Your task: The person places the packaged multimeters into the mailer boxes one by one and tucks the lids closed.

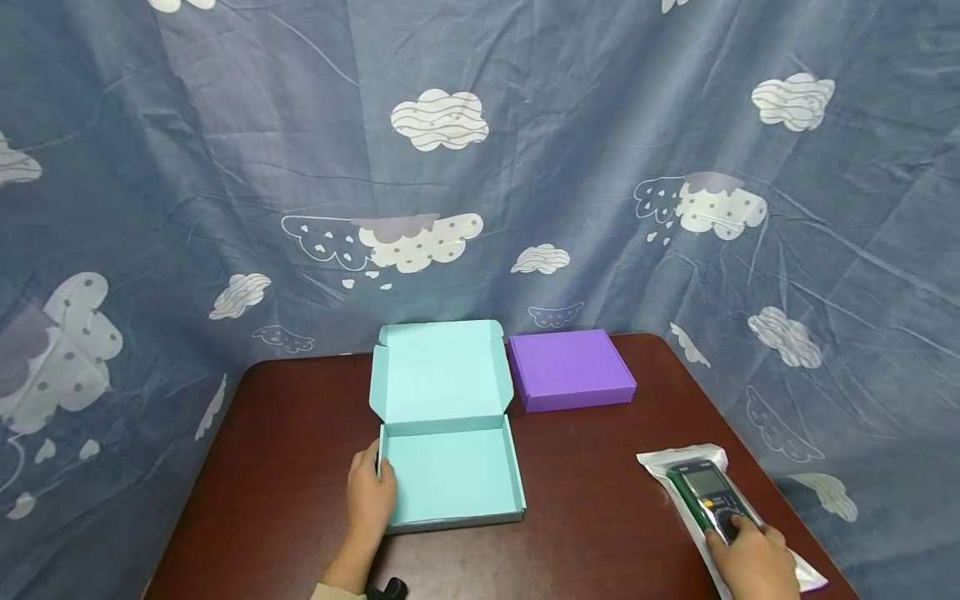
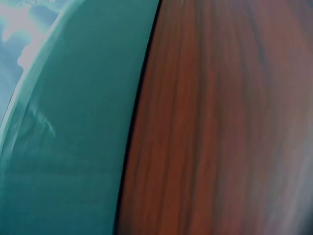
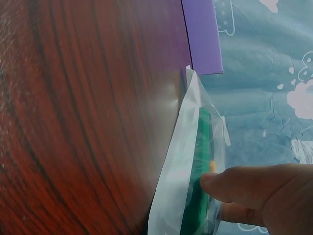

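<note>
A mint-green cardboard box stands on the table with its lid folded back. My left hand holds its left side wall, thumb at the rim. The left wrist view shows a teal box wall close up, with no fingers visible. At the right, my right hand grips a green-cased digital multimeter in a clear-fronted white plastic bag. In the right wrist view, the thumb lies against the multimeter's green edge; its lower part is hidden.
A closed purple box sits at the back of the dark brown wooden table, right of the mint lid. Blue cloud-print cloth hangs behind and beside the table. A small black object shows near my left wrist.
</note>
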`<state>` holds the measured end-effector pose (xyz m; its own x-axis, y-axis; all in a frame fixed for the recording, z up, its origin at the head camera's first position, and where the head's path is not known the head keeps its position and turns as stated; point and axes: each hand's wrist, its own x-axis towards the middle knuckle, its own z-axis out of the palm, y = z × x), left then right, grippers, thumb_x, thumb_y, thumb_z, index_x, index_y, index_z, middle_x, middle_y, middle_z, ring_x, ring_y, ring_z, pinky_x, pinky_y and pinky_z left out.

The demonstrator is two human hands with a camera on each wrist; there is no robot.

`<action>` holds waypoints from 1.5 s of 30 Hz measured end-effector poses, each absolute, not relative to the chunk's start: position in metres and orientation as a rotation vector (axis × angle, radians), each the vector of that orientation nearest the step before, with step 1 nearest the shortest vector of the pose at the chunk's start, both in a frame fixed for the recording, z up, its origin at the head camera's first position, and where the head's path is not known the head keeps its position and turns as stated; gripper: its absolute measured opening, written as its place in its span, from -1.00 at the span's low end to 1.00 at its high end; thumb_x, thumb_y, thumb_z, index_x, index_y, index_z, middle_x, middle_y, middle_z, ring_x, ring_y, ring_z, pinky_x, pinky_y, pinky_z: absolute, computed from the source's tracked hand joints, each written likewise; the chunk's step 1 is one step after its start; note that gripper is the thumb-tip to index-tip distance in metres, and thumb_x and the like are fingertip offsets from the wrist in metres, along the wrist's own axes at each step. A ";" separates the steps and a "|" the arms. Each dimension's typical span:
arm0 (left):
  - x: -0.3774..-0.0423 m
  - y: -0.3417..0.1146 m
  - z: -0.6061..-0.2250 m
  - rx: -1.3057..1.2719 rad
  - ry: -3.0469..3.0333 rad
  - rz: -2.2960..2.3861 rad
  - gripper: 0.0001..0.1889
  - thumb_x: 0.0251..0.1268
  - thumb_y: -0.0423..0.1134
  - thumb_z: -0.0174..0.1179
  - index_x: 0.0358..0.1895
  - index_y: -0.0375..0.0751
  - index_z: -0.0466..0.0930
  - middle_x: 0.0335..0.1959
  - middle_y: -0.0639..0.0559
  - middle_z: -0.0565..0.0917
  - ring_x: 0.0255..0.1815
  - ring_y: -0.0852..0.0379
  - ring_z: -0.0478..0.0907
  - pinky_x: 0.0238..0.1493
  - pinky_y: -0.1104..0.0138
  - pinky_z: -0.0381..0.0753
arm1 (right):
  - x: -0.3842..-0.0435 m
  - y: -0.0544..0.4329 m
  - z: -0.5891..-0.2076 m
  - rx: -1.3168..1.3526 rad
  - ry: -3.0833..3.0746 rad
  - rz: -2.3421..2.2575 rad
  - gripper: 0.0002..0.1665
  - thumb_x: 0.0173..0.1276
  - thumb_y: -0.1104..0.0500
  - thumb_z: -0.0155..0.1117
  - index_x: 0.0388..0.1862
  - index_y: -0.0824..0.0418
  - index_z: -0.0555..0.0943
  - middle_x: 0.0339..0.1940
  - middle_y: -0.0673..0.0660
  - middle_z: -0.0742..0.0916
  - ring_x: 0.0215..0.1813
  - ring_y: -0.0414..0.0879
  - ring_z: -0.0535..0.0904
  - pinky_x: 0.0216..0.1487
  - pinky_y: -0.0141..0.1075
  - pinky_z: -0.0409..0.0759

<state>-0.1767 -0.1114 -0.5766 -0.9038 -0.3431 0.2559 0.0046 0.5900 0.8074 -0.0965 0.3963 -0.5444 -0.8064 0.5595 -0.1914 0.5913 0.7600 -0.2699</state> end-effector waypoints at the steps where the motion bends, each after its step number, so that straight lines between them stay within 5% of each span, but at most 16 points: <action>1: -0.176 -0.109 -0.577 0.269 -2.424 -1.246 -0.59 0.44 -0.47 0.10 0.31 -0.52 0.50 0.07 -0.44 0.57 0.11 -0.41 0.53 0.11 -0.23 0.50 | -0.097 0.396 -0.545 0.933 2.850 -0.488 -0.22 0.25 0.05 0.43 0.15 0.66 0.42 -0.01 0.73 0.40 0.04 0.64 0.42 0.03 0.38 0.48; 8: -0.173 -0.088 -0.580 0.259 -2.368 -1.310 -0.61 0.45 -0.49 0.11 0.29 -0.52 0.51 0.07 -0.43 0.56 0.10 -0.40 0.52 0.08 -0.23 0.50 | -0.092 0.403 -0.546 0.893 2.884 -0.526 -0.14 0.19 -0.03 0.46 0.17 0.63 0.41 0.02 0.74 0.40 0.10 0.65 0.39 0.06 0.40 0.44; 18: -0.172 -0.074 -0.580 0.289 -2.369 -1.332 -0.62 0.44 -0.49 0.12 0.28 -0.49 0.53 0.09 -0.39 0.55 0.13 -0.38 0.49 0.11 -0.22 0.48 | -0.097 0.407 -0.553 0.979 2.776 -0.638 0.40 -0.07 -0.26 0.64 0.40 0.53 0.05 0.11 0.68 0.22 0.17 0.61 0.26 0.06 0.42 0.35; 28: -0.176 -0.072 -0.585 0.281 -2.354 -1.304 -0.62 0.40 -0.49 0.15 0.25 -0.50 0.54 0.05 -0.39 0.57 0.11 -0.38 0.51 0.10 -0.21 0.49 | -0.104 0.415 -0.559 1.007 2.763 -0.696 0.33 -0.07 -0.18 0.66 0.35 0.55 0.10 0.08 0.67 0.36 0.16 0.63 0.25 0.12 0.55 0.15; 45: -0.180 -0.077 -0.586 0.289 -2.337 -1.326 -0.63 0.43 -0.49 0.13 0.26 -0.46 0.53 0.09 -0.37 0.56 0.13 -0.38 0.51 0.08 -0.22 0.49 | -0.111 0.416 -0.554 0.976 2.787 -0.582 0.36 -0.22 -0.22 0.73 0.34 0.51 0.23 -0.06 0.59 0.51 -0.06 0.49 0.50 -0.08 0.31 0.43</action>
